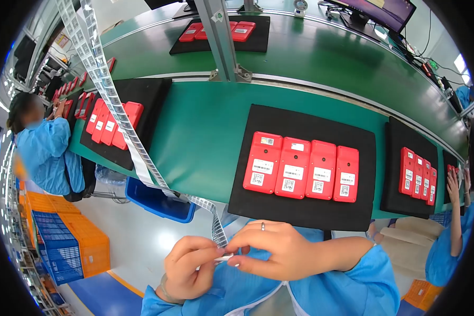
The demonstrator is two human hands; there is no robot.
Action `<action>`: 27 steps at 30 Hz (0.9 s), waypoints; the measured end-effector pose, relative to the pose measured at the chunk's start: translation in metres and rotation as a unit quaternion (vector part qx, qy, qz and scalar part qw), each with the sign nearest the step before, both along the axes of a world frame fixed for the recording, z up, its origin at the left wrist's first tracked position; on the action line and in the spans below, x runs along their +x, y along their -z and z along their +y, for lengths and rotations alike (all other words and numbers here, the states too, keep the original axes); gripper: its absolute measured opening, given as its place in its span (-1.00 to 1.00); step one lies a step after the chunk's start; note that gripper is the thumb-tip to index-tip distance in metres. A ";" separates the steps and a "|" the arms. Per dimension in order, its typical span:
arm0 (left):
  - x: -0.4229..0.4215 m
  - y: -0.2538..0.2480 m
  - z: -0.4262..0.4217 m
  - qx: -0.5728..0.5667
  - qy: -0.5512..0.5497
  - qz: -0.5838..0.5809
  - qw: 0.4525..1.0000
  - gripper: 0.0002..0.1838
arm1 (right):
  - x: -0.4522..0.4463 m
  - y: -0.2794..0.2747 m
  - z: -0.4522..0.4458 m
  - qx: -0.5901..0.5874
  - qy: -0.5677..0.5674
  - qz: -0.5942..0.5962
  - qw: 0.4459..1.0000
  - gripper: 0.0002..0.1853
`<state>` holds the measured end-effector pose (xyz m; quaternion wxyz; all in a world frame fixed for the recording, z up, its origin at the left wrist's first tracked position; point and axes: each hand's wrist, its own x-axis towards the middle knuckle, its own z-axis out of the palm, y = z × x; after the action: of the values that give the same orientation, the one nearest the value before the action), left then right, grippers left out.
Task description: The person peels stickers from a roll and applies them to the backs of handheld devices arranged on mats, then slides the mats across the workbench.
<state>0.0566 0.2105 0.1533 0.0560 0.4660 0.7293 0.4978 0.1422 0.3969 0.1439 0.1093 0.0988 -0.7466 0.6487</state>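
My left hand is closed in a pinch at the lower end of a long strip of small labels. My right hand, with a ring on one finger, pinches close beside it. A small white piece lies between the fingertips of both hands. The strip runs up across the bench edge to the upper left. Beyond my hands, a black mat bears several red devices side by side, with white labels on their upward faces.
A co-worker in blue sits at the left; another person's hands show at the far right. More red devices lie on mats along the green bench. A blue bin and stacked crates stand below, left.
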 end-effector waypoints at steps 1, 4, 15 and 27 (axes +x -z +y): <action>-0.005 0.001 0.003 -0.010 0.010 -0.005 1.000 -0.69 | -0.001 -0.002 0.000 -0.001 0.017 -0.020 1.000 -0.81; -0.015 0.014 0.021 0.028 0.033 -0.053 0.998 -0.64 | -0.001 -0.002 0.007 0.013 0.060 -0.051 0.997 -0.84; -0.018 0.037 0.099 0.045 0.127 -0.272 0.953 -0.83 | 0.021 -0.004 0.054 0.055 0.210 -0.156 0.964 -0.86; -0.017 0.053 0.140 -0.095 0.145 -0.198 0.965 -0.89 | 0.020 0.014 0.151 0.099 0.331 -0.126 0.930 -0.94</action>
<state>0.0401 0.3508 0.1006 0.3150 0.4509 0.6723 0.4954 0.1626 0.5478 0.1300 0.2124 -0.2268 -0.8049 0.5056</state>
